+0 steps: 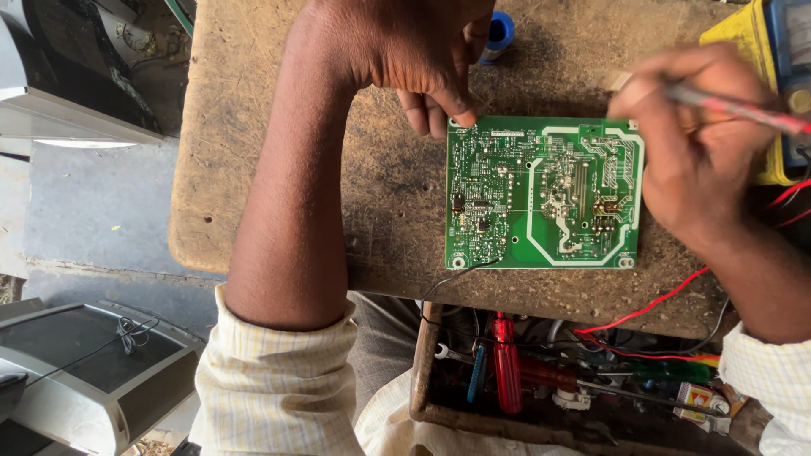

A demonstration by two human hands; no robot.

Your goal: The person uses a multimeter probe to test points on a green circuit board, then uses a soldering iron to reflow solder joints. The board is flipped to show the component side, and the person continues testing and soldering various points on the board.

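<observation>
Right hand [688, 139] and red probe [743, 108] blurred; yellow multimeter [764, 51] cut off.

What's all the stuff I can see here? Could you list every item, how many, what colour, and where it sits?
green printed circuit board: one, green, flat on the table's middle
worn wooden table: one, brown, under the board
yellow multimeter: one, yellow, top right corner
red probe pen: one, red, in the right hand
blue tape roll: one, blue, top edge
red-handled screwdriver: one, red, in the open drawer below
red wire: one, red, over the table's right edge
left hand: one, fingertips on the board's top left corner
right hand: one, gripping the probe
</observation>
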